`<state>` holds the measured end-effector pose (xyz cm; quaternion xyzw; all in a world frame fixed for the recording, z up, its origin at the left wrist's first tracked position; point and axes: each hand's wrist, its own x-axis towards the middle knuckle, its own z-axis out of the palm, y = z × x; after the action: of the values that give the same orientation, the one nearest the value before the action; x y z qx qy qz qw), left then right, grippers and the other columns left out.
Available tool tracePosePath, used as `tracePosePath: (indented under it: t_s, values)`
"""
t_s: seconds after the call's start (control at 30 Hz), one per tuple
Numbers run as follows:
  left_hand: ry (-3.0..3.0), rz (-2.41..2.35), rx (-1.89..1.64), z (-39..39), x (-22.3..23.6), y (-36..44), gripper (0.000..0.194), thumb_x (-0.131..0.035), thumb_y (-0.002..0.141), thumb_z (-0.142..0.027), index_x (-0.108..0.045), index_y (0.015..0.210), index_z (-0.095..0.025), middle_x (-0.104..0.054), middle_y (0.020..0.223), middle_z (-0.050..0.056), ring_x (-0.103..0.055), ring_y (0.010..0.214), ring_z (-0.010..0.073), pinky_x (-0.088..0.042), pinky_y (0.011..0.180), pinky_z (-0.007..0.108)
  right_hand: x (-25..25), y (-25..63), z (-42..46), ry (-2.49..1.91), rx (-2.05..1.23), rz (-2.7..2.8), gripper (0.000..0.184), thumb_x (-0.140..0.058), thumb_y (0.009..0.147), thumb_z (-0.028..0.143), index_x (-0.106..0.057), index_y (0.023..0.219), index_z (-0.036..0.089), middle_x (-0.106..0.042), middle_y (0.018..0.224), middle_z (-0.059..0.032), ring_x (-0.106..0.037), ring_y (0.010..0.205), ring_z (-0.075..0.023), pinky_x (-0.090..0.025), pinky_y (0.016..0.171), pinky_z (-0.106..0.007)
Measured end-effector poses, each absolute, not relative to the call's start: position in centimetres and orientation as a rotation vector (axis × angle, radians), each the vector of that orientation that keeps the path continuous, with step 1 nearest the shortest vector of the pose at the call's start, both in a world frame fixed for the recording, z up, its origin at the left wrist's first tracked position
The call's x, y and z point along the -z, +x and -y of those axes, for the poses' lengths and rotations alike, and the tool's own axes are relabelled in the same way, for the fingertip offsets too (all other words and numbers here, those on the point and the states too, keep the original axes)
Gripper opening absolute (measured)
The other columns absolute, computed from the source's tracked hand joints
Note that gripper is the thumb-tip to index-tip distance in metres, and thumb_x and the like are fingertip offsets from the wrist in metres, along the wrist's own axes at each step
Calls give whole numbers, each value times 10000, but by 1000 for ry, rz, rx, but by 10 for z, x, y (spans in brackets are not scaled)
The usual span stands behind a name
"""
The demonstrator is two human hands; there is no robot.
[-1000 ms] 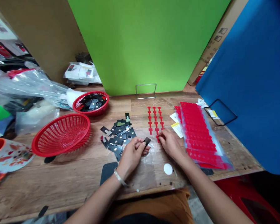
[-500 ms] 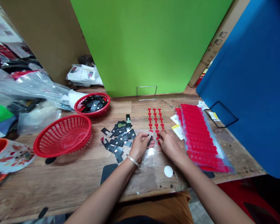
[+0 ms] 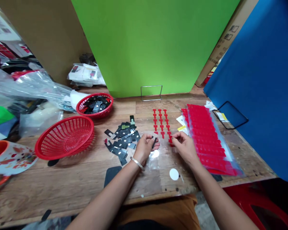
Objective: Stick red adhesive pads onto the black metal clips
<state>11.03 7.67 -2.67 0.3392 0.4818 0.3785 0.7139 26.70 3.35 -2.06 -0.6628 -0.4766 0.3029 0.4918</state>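
My left hand (image 3: 145,147) is closed round a small dark flat piece (image 3: 155,140) with a pale end. My right hand (image 3: 186,147) pinches a red T-shaped sticker (image 3: 170,141) at the lower right of a clear sheet (image 3: 156,161). Rows of the same red T shapes (image 3: 161,121) lie above both hands. To the left of my left hand is a loose pile of black slotted plates (image 3: 122,139), each with a pale round spot. The fingertips of my right hand partly hide the red piece they grip.
Two red baskets stand at left: a smaller basket (image 3: 110,105) of black plates and a larger basket (image 3: 64,137). A patterned mug (image 3: 16,158) is at far left. Bagged red sheets (image 3: 206,140) lie at right. Green (image 3: 148,48) and blue boards (image 3: 261,95) rise behind.
My right hand has moved right, from the middle column of red T shapes to the right column's lower end. My left hand stays in place with the dark piece.
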Motion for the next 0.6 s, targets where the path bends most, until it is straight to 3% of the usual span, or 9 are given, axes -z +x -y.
tracePosePath:
  t_s: [0.13,0.33,0.6]
  values:
    - [696,-1021,-830,-71,18,107,153,-567,768,-77,-452,847,-140,-653,688,51,-650,590,135,-546,632,282,14,259,-22,-1495,-861,998,150,-634,662,247,-523,737,181,-549,642,30,-523,582,-119,-418,554,-231]
    - [576,-911,-745,-41,3,95,303,-608,688,9,-483,928,-128,-636,662,15,-651,621,134,-543,692,284,6,224,-7,-1404,-926,950,146,-642,672,242,-514,722,190,-565,661,28,-548,592,-111,-455,548,-218]
    - [569,-847,-720,-25,2,84,327,-646,658,-31,-521,949,-115,-668,780,53,-641,640,132,-541,684,292,7,206,7,-1415,-989,998,148,-623,697,266,-506,759,198,-577,699,25,-563,557,-108,-507,519,-234]
